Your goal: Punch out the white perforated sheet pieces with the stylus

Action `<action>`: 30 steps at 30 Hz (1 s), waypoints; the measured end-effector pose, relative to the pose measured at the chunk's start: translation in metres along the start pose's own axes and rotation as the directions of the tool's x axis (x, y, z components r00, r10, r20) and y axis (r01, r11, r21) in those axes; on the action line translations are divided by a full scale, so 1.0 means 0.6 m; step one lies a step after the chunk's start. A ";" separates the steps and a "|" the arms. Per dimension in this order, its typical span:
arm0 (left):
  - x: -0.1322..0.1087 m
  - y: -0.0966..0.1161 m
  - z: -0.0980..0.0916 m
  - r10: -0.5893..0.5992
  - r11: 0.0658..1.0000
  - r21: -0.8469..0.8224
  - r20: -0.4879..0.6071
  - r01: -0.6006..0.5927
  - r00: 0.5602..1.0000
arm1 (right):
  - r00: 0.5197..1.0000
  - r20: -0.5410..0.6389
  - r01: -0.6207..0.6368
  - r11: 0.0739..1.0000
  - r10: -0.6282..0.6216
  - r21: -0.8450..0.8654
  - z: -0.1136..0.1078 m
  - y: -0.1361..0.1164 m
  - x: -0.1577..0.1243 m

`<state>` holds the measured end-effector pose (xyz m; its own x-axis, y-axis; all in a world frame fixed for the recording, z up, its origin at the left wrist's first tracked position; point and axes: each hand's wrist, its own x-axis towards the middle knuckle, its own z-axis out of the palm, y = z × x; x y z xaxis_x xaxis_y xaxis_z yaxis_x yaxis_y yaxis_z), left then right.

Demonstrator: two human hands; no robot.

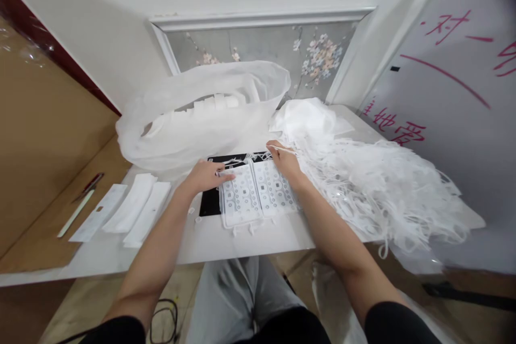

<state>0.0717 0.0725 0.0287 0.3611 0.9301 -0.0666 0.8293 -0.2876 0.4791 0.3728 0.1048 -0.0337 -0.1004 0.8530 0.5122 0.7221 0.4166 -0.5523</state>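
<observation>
Two printed white panels (242,193) lie side by side, with grey rings and small dark squares on them, over a black board (210,203). At their upper left corner is my left hand (205,176), its thumb stretched across the printed surface and its forefinger apart from it; the other fingers are hidden. My right hand (281,158) is closed at the upper right edge, pinching a thin white cord (282,147). More white cords (245,158) run along the top of the board between my hands. Small white tabs (252,228) stick out below the panels.
A tangled heap of white corded pieces (374,188) fills the table's right side. Behind the board stands an open translucent bag (193,129) with white pieces inside. To the left lie white strips (129,203), a pale green stick (76,214) and a red cutter (91,184).
</observation>
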 end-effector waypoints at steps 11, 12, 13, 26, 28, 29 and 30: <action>-0.004 0.003 0.033 0.202 0.907 0.420 -0.365 -0.033 0.909 | 0.976 0.213 -0.027 0.996 0.046 -0.087 0.025 0.013 -0.002; -0.002 0.002 0.033 0.207 0.914 0.402 -0.348 -0.054 0.914 | 0.977 0.207 -0.027 0.995 0.047 -0.097 0.027 0.014 -0.002; 0.001 0.000 0.032 0.202 0.924 0.376 -0.325 -0.070 0.924 | 0.980 0.194 -0.019 0.995 0.037 -0.093 0.028 0.014 -0.002; 0.009 -0.064 0.041 0.094 0.994 0.061 -0.009 -0.093 0.996 | 0.955 -0.068 -0.294 0.954 0.290 -0.054 0.008 0.037 0.002; 0.016 -0.070 0.050 0.081 0.990 0.114 0.013 -0.082 0.997 | 0.962 -0.076 -0.264 0.965 0.264 0.011 0.005 0.016 -0.004; 0.019 -0.071 0.054 0.081 0.988 0.130 0.012 -0.082 0.997 | 0.968 -0.075 -0.234 0.971 0.238 0.058 0.004 0.001 -0.007; 0.022 -0.070 0.057 0.083 0.987 0.140 0.006 -0.083 0.997 | 0.976 -0.065 -0.202 0.973 0.210 0.114 0.004 -0.015 -0.011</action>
<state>0.0561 0.0891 -0.0221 0.4311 0.9017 -0.0315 0.8480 -0.3930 0.3556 0.3651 0.0962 -0.0338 0.0979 0.8992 0.4265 0.6446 0.2692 -0.7155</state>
